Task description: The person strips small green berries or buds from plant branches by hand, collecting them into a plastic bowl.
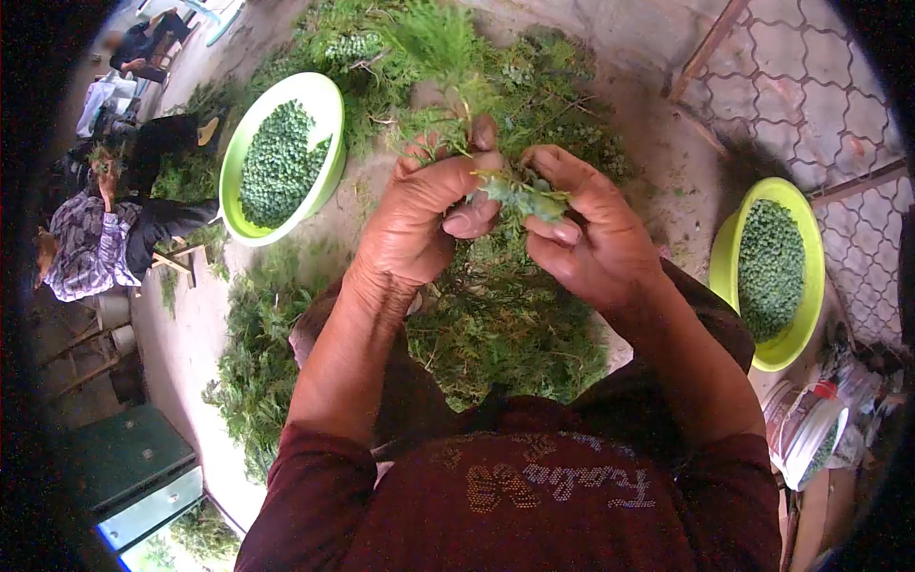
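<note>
A green leafy sprig (448, 48) rises from my left hand (429, 205), whose fingers are closed around its stem. My right hand (596, 214) pinches a small pale-green cluster (526, 198) of cones or berries beside the left fingertips. Both hands are close together in the upper middle of the view. Below them, cut green branches (515, 334) lie between my knees. To the left stands a lime-green basin (334, 157) holding many small green cones. A second lime-green basin (815, 286) with similar cones is on the right.
More cut branches (262, 334) cover the floor at left and ahead. A seated person (91, 243) is at far left, with another person (143, 52) behind. A white bucket (810, 439) lies tilted at lower right. A dark green box (124, 467) stands at lower left.
</note>
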{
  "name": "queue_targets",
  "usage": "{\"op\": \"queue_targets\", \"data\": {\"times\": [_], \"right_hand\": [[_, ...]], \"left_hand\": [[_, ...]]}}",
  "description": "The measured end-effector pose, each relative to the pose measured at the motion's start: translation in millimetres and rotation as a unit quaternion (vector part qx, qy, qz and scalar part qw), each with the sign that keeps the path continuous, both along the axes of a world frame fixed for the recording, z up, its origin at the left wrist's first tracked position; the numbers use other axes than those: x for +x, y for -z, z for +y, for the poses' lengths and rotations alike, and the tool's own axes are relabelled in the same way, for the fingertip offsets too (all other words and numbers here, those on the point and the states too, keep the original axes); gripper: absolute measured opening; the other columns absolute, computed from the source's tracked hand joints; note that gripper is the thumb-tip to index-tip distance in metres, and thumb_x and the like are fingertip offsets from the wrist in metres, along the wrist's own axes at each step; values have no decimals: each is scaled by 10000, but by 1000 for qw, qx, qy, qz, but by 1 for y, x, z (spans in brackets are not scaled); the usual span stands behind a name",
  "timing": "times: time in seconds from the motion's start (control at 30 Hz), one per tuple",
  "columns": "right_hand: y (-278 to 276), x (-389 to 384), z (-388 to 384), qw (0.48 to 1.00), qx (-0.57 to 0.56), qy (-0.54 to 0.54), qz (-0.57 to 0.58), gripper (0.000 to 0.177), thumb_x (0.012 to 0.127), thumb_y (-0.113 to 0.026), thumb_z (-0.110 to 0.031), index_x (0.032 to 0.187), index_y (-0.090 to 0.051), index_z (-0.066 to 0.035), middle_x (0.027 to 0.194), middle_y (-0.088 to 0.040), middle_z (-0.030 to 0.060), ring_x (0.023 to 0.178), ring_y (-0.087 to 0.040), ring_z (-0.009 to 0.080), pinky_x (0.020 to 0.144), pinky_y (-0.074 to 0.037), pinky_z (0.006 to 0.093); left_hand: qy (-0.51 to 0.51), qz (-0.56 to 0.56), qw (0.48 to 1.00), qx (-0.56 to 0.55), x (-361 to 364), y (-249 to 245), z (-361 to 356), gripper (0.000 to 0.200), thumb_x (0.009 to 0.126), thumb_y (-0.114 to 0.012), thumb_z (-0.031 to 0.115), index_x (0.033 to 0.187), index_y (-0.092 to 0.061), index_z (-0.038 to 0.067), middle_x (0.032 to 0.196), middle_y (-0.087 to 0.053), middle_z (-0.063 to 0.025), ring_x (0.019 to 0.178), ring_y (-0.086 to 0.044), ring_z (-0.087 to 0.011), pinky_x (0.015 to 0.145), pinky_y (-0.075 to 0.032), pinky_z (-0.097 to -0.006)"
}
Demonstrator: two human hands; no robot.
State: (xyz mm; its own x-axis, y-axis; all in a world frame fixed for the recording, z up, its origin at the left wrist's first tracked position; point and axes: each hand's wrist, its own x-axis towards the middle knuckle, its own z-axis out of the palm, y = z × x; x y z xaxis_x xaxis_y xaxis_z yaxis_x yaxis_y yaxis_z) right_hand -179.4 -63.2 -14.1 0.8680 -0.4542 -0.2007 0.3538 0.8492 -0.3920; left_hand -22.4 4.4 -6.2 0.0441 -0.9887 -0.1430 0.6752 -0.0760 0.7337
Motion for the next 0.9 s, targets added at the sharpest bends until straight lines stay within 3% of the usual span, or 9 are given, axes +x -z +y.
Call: {"op": "queue_targets", "data": {"times": [0.17,0.3,0.37,0.5,0.6,0.67,0.8,0.9], "right_hand": [[8,1,-6,996,76,45,-19,141,878,-548,-213,927,-530,-82,765,-525,21,547,-450,72,407,-333,210],[6,-2,-11,997,49,59,25,161,870,-558,-212,957,-533,-79,802,-531,33,605,-467,91,455,-360,239],[8,-3,-11,981,-118,83,128,249,865,-561,-283,975,-516,-63,778,-533,14,636,-509,108,523,-447,273],[7,0,-10,978,-159,82,110,247,863,-579,-237,1037,-517,-73,876,-534,18,660,-496,106,534,-437,284],[0,5,-7,967,-216,60,125,312,853,-605,-253,1073,-500,-57,833,-522,7,669,-500,99,546,-452,279],[0,9,-3,939,-299,89,145,385,831,-636,-252,1065,-482,13,677,-508,25,529,-493,97,473,-437,241],[1,6,-3,925,-330,63,178,332,832,-641,-230,1012,-501,11,612,-481,11,500,-466,85,438,-400,225],[-2,2,-7,940,-291,25,178,240,868,-600,-210,1010,-492,-50,706,-452,-10,543,-407,65,445,-363,229]], "left_hand": [[-60,-23,997,32,-9,-1,-5,213,857,-551,96,1065,-548,52,713,-522,-9,509,-386,-81,459,-293,-206],[-67,14,997,21,-4,3,-7,222,878,-547,142,1082,-549,54,809,-561,-43,600,-435,-91,475,-309,-208],[-71,4,997,28,-5,3,-8,215,877,-551,139,1074,-551,54,813,-569,-46,591,-436,-90,470,-309,-205],[-77,-15,996,46,-5,1,-5,175,860,-584,135,1014,-568,53,782,-582,-34,543,-434,-79,429,-298,-191],[-95,-52,990,87,-11,-8,-4,117,840,-611,122,934,-580,59,732,-581,-22,485,-421,-67,387,-278,-180],[-93,-65,989,97,-13,-10,-3,101,834,-619,120,908,-583,62,707,-571,-16,468,-418,-63,375,-271,-178],[-100,-70,987,101,-12,-3,-1,76,821,-635,109,865,-582,76,652,-539,0,438,-407,-56,359,-254,-171],[-99,-129,981,109,-11,-2,-1,83,831,-631,137,874,-584,84,639,-520,9,435,-402,-54,357,-250,-172]]}}
